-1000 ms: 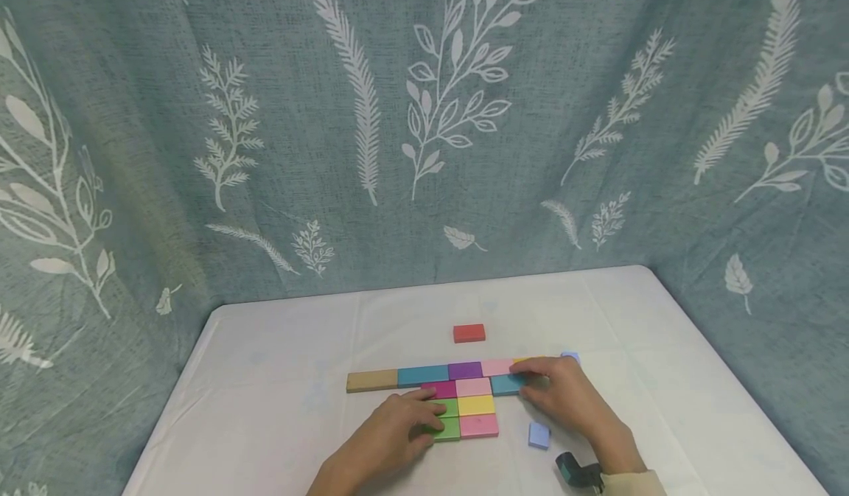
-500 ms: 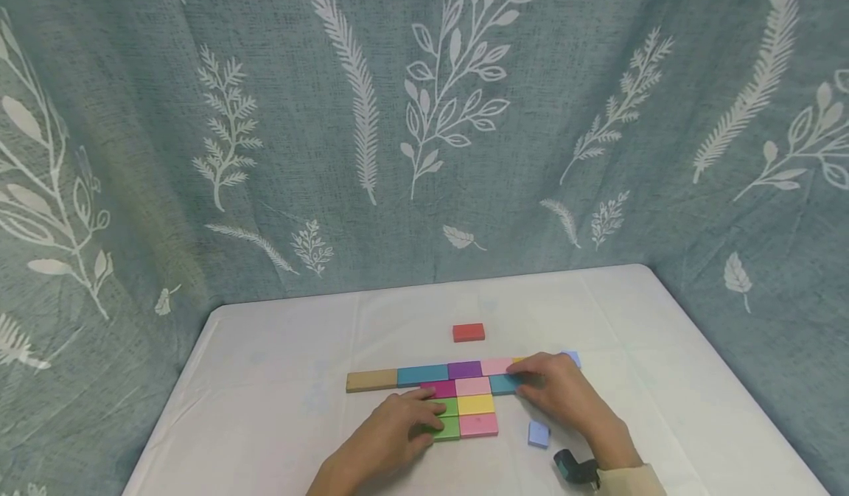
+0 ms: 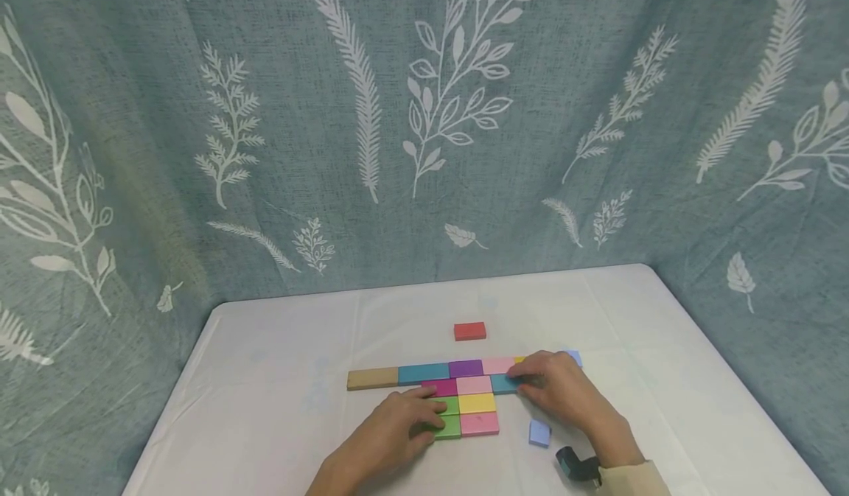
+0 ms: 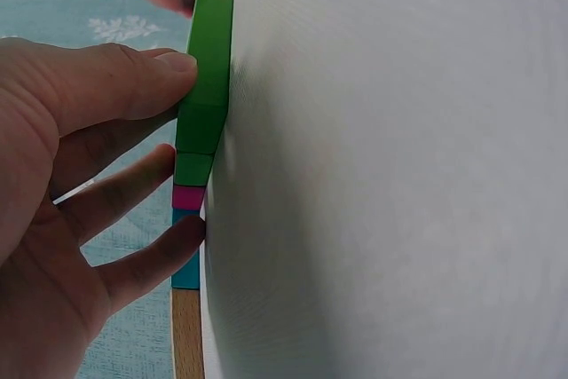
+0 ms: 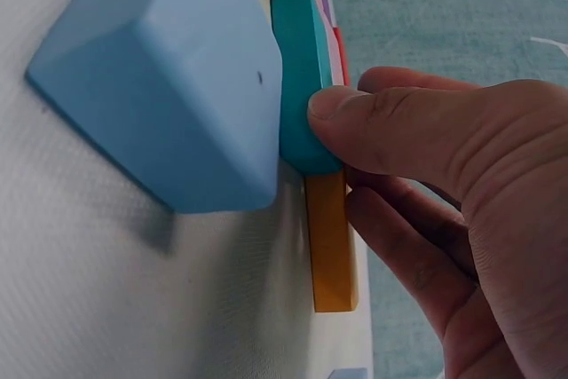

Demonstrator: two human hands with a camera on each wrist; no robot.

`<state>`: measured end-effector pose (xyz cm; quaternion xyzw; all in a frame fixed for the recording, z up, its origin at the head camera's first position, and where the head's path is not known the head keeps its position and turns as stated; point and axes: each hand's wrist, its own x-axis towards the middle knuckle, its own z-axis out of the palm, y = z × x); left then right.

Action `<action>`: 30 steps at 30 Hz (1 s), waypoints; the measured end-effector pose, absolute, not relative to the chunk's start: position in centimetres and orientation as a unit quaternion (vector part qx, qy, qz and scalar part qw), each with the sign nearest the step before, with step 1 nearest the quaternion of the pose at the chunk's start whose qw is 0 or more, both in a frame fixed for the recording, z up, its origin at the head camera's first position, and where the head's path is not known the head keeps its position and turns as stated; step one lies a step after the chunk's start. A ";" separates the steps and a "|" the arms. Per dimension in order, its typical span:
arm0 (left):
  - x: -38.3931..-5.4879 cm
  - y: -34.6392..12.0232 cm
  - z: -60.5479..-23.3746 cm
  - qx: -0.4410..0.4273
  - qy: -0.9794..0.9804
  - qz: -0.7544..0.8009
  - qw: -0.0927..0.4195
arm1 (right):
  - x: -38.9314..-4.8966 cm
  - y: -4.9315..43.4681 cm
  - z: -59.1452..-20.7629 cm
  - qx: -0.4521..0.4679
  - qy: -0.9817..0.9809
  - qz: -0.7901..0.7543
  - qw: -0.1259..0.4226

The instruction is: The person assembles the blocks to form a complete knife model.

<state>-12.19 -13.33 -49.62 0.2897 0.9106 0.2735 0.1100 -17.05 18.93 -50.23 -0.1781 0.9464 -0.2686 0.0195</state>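
Flat colored blocks lie edge to edge on the white table. My left hand (image 3: pixel 394 430) rests on the left end of the stacked rows, fingers spread. Its thumb touches a green block (image 4: pixel 209 68) and its fingertips lie by another green block (image 3: pixel 450 406) and the magenta block (image 3: pixel 441 388). My right hand (image 3: pixel 567 396) pinches a short teal block (image 5: pixel 302 68) at the right of the second row. Its thumb presses that block's near edge; the index fingertip is partly hidden. A yellow-orange block (image 5: pixel 333 246) behind it is mostly covered by the right hand in the head view.
A loose light-blue block (image 3: pixel 539 434) lies nearer the body, and another light-blue block (image 3: pixel 573 357) sits beyond the right hand. A red block (image 3: pixel 469 332) lies behind the top row. The tan block (image 3: pixel 373 379) ends that row at left. Patterned curtains (image 3: pixel 318 149) surround the table.
My right hand has shifted very slightly left at the teal block. The left hand and the other blocks look unchanged apart from slight camera motion.
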 end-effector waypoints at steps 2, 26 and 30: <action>-12.2 -13.3 -49.5 0.289 0.911 0.272 0.109 | -17.1 19.0 -50.2 -0.183 0.946 -0.267 0.017; -12.1 -13.4 -49.6 0.293 0.912 0.271 0.099 | -17.2 18.8 -50.0 -0.163 0.941 -0.296 0.031; -12.2 -13.4 -49.7 0.295 0.910 0.274 0.103 | -17.2 19.1 -49.6 -0.161 0.930 -0.330 0.029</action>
